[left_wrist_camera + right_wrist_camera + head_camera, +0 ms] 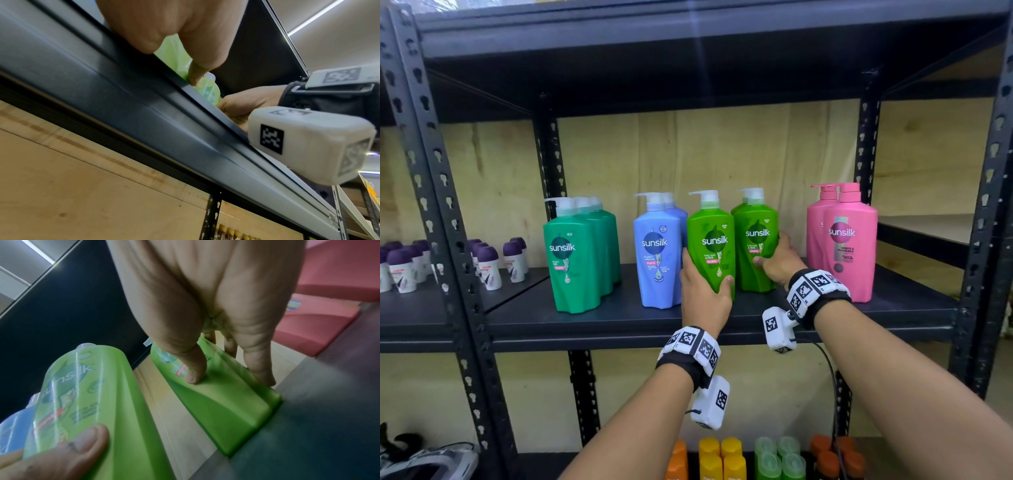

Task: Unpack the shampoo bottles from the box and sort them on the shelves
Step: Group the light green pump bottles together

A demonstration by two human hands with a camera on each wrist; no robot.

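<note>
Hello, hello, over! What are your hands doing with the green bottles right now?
Left hand grips one bright green bottle. Right hand grips the next green bottle. Both upright on the shelf. Blue bottle close on the left.

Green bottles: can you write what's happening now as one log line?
left hand: holds left green bottle | right hand: holds right green bottle | shelf: both upright, between blue bottles and pink bottles
</note>
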